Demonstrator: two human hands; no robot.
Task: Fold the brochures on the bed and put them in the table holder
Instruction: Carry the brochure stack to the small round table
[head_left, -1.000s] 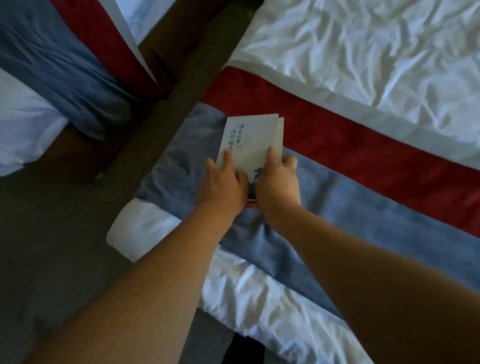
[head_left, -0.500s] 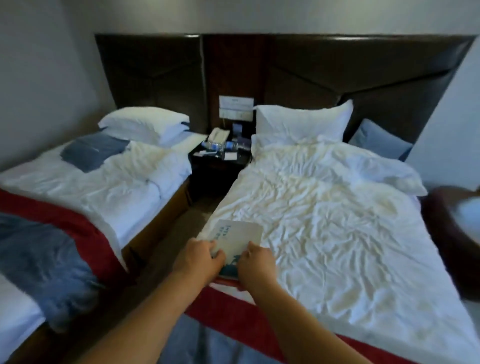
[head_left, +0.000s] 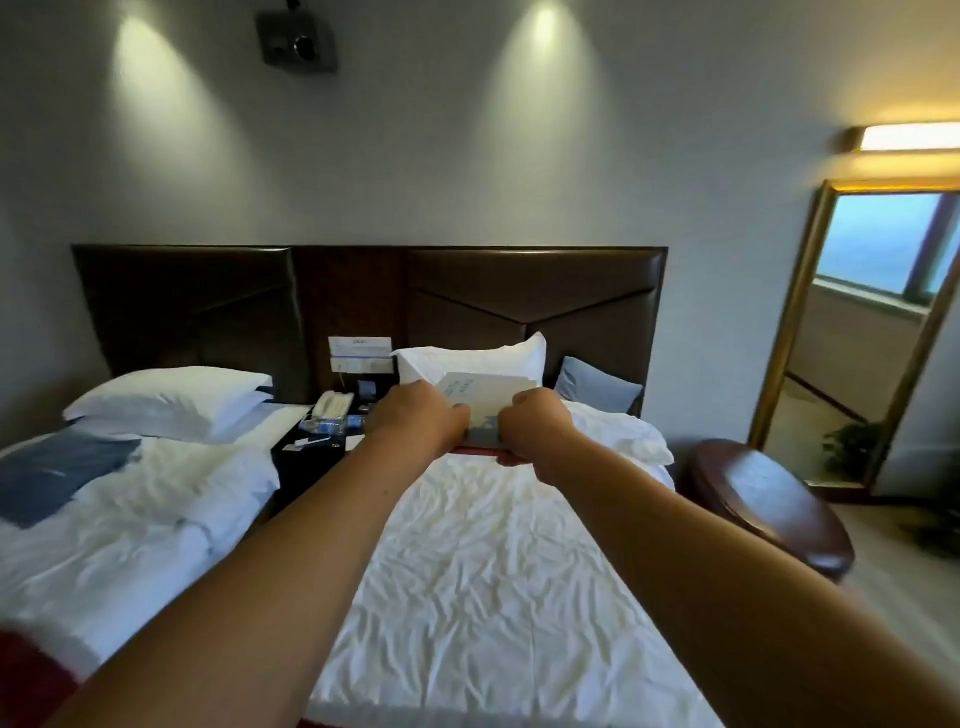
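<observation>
1. Holding the folded brochures (head_left: 485, 397) out in front of us, we pinch the stack at its near end with both hands. The left hand (head_left: 415, 423) curls round the left corner and the right hand (head_left: 537, 434) round the right corner.
2. The brochures are in the air above the white bed (head_left: 493, 571), up toward its pillow (head_left: 478, 358). They lie in no container. The pale top sheet carries blue print, and a red edge shows beneath it.
3. The dark nightstand (head_left: 306, 452) stands between the two beds, left of our hands. On it are a white telephone (head_left: 332, 405), water bottles (head_left: 327, 426) and some small white cards.
4. A small dark upright item (head_left: 368, 388) stands behind the telephone. We cannot tell whether it is the holder, or what it holds.
5. Our left hand overlaps the nightstand's right edge in the view and hides that part.
6. A blue cushion (head_left: 597, 392) leans on the headboard (head_left: 208, 312) beside the pillow.
7. The second bed (head_left: 130, 519) on the left bears a blue cloth (head_left: 57, 475) and two white pillows.
8. On the right are a round dark wooden table (head_left: 769, 499) and a gold-framed mirror (head_left: 878, 332).
</observation>
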